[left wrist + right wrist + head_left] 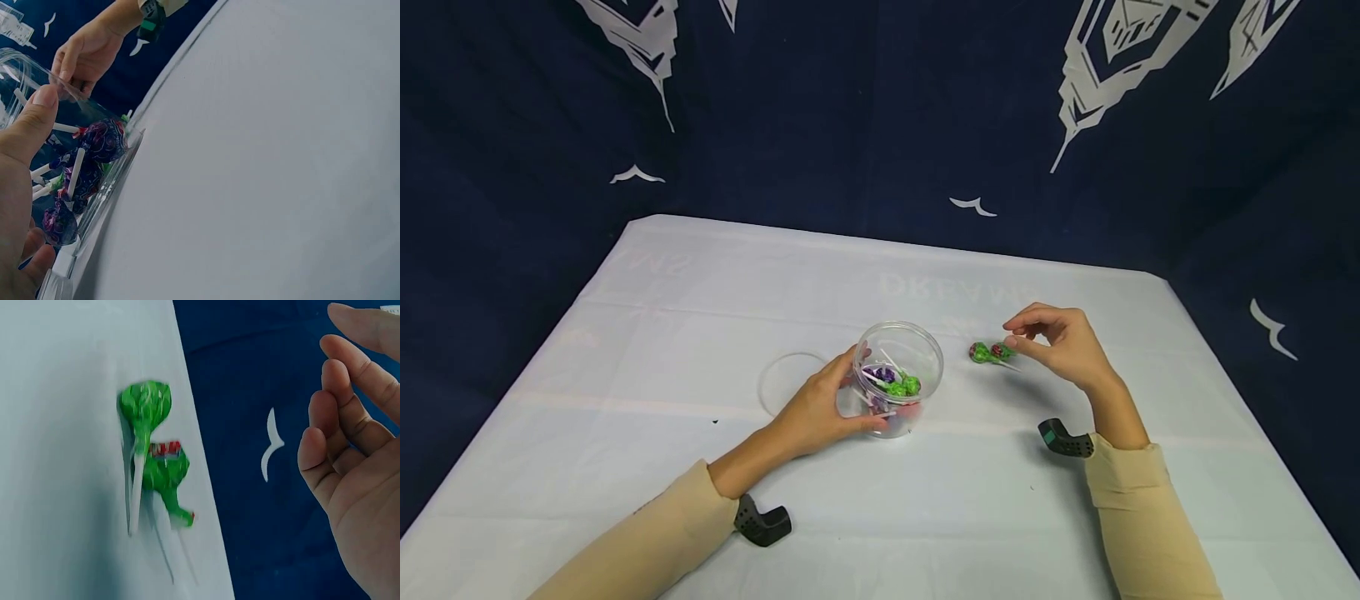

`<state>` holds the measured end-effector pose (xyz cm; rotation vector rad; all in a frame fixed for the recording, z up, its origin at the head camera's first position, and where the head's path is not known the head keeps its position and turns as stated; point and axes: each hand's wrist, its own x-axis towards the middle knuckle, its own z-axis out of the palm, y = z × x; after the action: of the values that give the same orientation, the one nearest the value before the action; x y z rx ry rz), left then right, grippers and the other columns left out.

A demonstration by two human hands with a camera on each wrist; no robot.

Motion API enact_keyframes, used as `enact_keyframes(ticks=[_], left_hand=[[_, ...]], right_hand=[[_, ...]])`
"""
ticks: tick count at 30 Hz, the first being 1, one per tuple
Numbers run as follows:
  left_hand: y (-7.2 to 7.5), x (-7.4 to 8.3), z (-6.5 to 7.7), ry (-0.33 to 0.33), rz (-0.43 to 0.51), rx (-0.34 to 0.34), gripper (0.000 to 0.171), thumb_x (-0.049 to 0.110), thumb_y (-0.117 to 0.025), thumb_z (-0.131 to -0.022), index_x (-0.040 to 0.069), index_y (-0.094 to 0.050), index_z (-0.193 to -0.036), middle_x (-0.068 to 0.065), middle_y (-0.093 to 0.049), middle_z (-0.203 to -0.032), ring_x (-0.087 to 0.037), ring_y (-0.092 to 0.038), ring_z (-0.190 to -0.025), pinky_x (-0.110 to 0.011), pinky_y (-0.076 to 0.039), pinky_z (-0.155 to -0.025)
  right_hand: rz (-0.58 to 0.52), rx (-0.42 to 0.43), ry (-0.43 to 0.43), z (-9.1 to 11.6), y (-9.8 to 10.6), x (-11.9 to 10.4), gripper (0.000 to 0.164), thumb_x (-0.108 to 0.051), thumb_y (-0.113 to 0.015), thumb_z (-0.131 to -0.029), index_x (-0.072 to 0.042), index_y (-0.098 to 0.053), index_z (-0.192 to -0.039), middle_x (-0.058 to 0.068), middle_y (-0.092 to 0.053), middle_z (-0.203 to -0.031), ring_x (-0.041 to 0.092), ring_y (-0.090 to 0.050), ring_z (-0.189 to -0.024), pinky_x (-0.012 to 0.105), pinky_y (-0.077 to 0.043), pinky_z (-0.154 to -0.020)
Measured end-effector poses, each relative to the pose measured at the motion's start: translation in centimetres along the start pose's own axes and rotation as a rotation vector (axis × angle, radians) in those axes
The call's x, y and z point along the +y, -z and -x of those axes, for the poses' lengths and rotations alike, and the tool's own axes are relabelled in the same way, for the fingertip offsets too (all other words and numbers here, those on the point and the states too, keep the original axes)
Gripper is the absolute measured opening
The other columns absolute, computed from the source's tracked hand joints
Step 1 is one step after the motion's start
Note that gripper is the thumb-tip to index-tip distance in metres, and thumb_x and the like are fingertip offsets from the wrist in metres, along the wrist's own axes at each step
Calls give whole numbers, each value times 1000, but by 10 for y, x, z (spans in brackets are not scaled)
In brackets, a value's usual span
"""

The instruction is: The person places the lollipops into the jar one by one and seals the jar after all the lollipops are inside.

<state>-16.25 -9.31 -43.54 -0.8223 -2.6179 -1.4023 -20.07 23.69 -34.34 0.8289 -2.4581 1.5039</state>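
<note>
My left hand [820,408] grips a clear round plastic jar [934,371] from its left side, thumb at the front. Inside the jar are several lollipops with white sticks: purple-wrapped ones [106,140] and green-wrapped ones [904,387]. On the table right of the jar lie two green-and-red wrapped lollipops [147,406], side by side. Just above and to the right of them hovers my right hand [1060,342], its fingers loosely bent and holding nothing. In the right wrist view, the thumb and fingertips stand apart from both lollipops.
A clear round lid [762,385] lies on the white tablecloth [700,275] to the left of the jar, partly behind the left hand. Dark wrist devices [763,523] sit at both sleeves. Beyond the table hangs a navy cloth [850,125] with white feather prints.
</note>
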Motion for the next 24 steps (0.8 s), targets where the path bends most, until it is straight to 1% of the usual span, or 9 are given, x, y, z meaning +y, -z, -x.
enact_keyframes(ticks=[6, 9, 11, 16, 18, 22, 24], left_hand=[[0, 0, 1, -5, -2, 10, 103, 55, -74, -65, 18, -22, -146, -3, -38, -139, -18, -53, -109, -28, -45, -92], [1, 0, 1, -11, 5, 14, 102, 55, -75, -65, 17, -23, -145, -3, -38, -139, -18, -53, -109, -28, -45, -92], [1, -1, 0, -18, 8, 14, 103, 54, -75, -65, 16, -23, -145, -4, -38, -139, -17, -52, -110, -28, -45, -92], [-1, -2, -1, -33, 7, 9, 103, 53, -75, -66, 13, -23, -146, -5, -38, -139, -17, -51, -111, -27, -45, -92], [-1, -2, -1, -32, 5, 6, 104, 53, -75, -66, 13, -22, -146, -6, -38, -139, -17, -50, -112, -27, -44, -93], [-1, -2, -1, -33, 3, 4, 103, 52, -75, -66, 14, -22, -146, -7, -39, -139, -17, -50, -113, -28, -44, -93], [-1, -2, 0, -33, 2, 4, 103, 52, -75, -66, 14, -22, -146, -7, -39, -139, -17, -50, -112, -28, -44, -93]], right_hand=[[10, 46, -27, 3, 9, 8, 16, 17, -68, -70, 13, -64, -85, 13, -62, -81, 20, -51, -75, 21, -46, -65], [60, 69, -59, 4, 13, 10, 15, 15, -69, -71, 12, -65, -85, 10, -63, -81, 21, -52, -75, 21, -46, -64], [117, 86, -88, 5, 15, 11, 14, 12, -70, -71, 9, -66, -85, 10, -63, -81, 23, -52, -76, 21, -45, -63], [244, 102, -154, 9, 19, 16, 13, 7, -72, -73, 6, -68, -85, 21, -62, -85, 26, -51, -79, 28, -43, -63], [257, 94, -174, 11, 21, 19, 13, 6, -71, -73, 6, -68, -86, 25, -62, -87, 25, -52, -80, 28, -43, -64], [266, 87, -208, 13, 24, 26, 16, 4, -72, -74, 5, -69, -89, 24, -62, -91, 25, -51, -83, 24, -42, -66], [263, 85, -225, 13, 25, 30, 17, 3, -73, -74, 5, -69, -90, 23, -63, -93, 24, -51, -84, 26, -41, -68]])
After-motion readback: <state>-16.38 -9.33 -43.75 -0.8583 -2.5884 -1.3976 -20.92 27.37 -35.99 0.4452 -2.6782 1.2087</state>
